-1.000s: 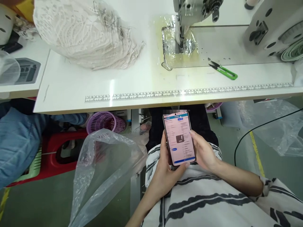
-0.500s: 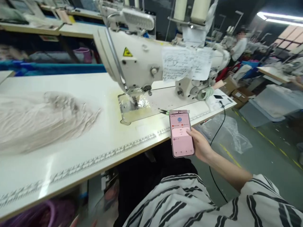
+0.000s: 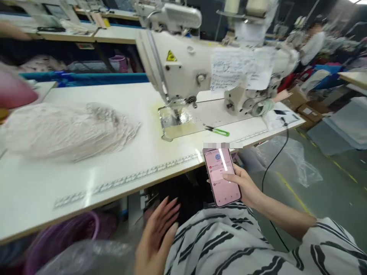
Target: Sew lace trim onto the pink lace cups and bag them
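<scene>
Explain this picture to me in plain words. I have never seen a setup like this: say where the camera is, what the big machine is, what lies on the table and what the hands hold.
The camera sits on the person's head, looking down at their own hands. The big white machine is an industrial sewing machine on a white table. On the table lie a bundle of pale fabric and green thread snips. The right hand holds a phone with a pink screen. The left hand is open and empty, low by the striped clothing. Another person is blurred far behind.

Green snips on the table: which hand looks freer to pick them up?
Probably the left hand: it is open and empty, while the right hand grips the phone. The snips lie nearer the right, though.
</scene>
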The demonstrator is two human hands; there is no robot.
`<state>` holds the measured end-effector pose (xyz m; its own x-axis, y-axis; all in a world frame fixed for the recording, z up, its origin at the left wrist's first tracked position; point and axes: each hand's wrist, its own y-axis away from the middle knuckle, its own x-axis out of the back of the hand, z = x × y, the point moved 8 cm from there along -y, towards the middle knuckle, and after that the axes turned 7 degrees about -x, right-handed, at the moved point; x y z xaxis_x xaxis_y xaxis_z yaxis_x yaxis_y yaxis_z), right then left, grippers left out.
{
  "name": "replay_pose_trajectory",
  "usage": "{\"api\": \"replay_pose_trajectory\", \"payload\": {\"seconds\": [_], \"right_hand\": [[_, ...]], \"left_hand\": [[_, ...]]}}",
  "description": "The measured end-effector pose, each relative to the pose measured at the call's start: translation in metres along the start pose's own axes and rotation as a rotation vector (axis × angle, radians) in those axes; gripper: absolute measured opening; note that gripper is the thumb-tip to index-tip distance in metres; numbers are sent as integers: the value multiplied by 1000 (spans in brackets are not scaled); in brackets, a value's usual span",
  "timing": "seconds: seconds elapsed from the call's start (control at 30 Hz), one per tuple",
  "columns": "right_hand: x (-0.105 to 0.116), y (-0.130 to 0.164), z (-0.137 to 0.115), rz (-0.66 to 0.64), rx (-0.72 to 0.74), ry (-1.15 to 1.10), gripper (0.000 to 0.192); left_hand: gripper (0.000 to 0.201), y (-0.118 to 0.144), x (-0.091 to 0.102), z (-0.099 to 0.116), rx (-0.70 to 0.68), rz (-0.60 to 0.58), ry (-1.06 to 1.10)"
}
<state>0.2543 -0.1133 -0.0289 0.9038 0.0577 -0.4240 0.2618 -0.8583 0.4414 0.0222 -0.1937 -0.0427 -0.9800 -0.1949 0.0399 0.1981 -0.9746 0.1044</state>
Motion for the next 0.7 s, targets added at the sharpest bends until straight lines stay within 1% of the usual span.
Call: {"api": "replay_pose_trajectory", "payload": {"seconds": [0.07, 0.1, 0.13, 0.17, 0.2, 0.3, 0.4, 0.47, 0.6, 0.7], "right_hand": [[-12, 7, 25, -53, -89, 21, 36], [-19, 12, 37, -87, -127, 31, 36], [-25, 16, 47, -124, -159, 37, 37], [-30, 20, 56, -157, -186, 41, 37], [-35, 23, 64, -185, -210, 43, 38], [-40, 28, 79, -219, -252, 29, 39], [-39, 29, 84, -217, -270, 9, 39], [-38, 28, 85, -210, -279, 6, 40], [-31, 26, 77, -154, -268, 0, 39], [-23, 22, 64, -76, -219, -4, 41]], "left_hand": [[55, -7, -34, 9, 19, -65, 141], [60, -11, -47, 11, 40, -111, 201], [61, -13, -57, 10, 61, -155, 231], [57, -14, -60, 8, 75, -162, 255], [51, -14, -62, 6, 90, -173, 262], [39, -9, -60, -1, 109, -136, 268], [38, -6, -58, -5, 125, -87, 251], [38, -6, -59, -5, 144, -81, 234], [44, -5, -63, -2, 149, -158, 272], [55, 2, -67, -5, 187, -296, 263]]}}
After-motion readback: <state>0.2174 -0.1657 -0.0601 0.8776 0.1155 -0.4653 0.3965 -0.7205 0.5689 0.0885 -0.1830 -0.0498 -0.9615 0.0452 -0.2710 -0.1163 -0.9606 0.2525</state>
